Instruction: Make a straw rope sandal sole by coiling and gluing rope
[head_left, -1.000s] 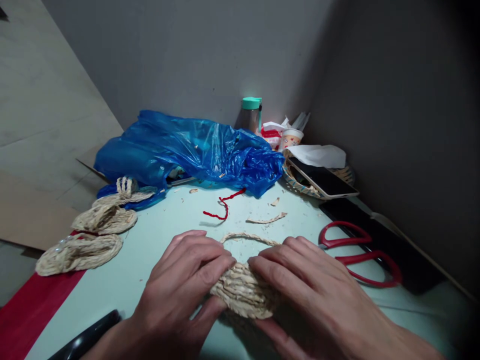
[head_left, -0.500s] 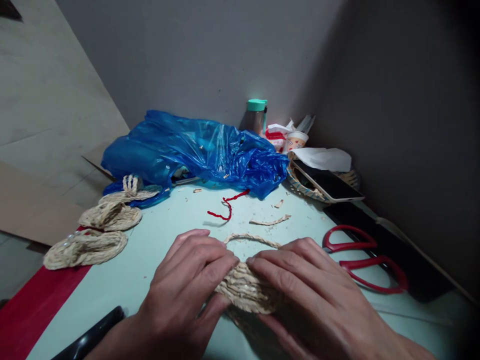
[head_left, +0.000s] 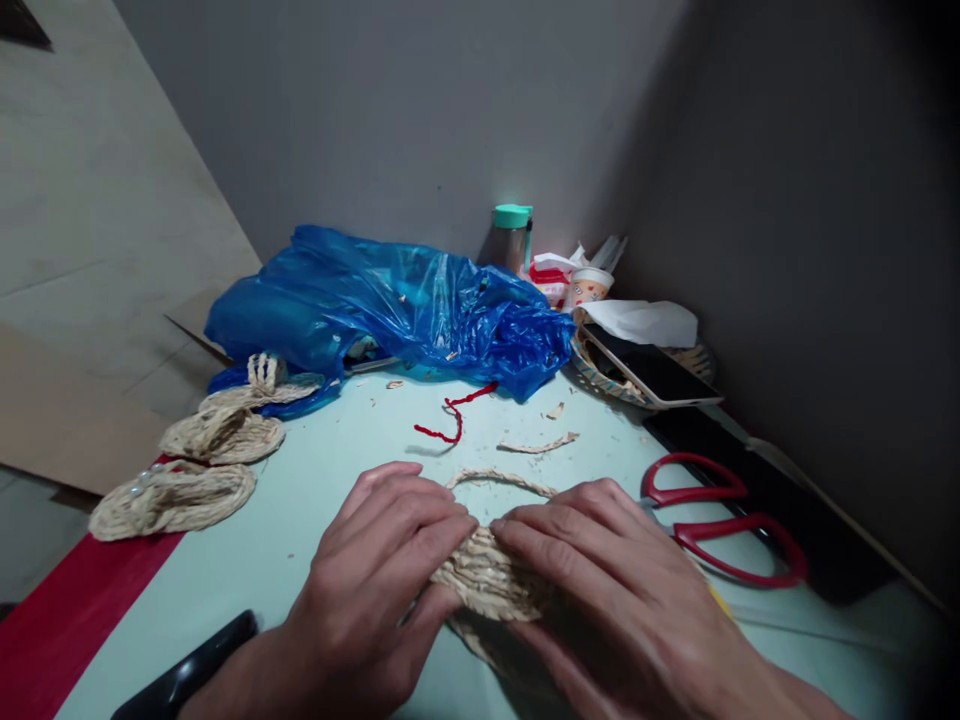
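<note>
Between my two hands is a small woven straw piece (head_left: 491,575), made of coiled, braided cord like the little sandals on the left. My left hand (head_left: 382,580) grips its left end, with the thumb below and the fingers on top. On the right end, my right hand (head_left: 615,580) is closed the same way, its fingertips close to the left ones. Both hands cover much of the piece. A braided straw cord (head_left: 502,476) curves on the table just beyond my fingers; I cannot tell whether it joins the piece.
Straw sandals (head_left: 176,500) lie at the left. A blue plastic bag (head_left: 390,290) spreads across the back, near a bottle (head_left: 511,240), a paper cup (head_left: 591,288) and a phone (head_left: 656,370) on a basket (head_left: 600,378). Red-handled scissors (head_left: 739,528) lie right; a red twisted cord (head_left: 456,425) is ahead.
Both hands keep nearly the same grip on the straw piece. The whole view has shifted very slightly, and a bit of yellow now shows beside my right wrist.
</note>
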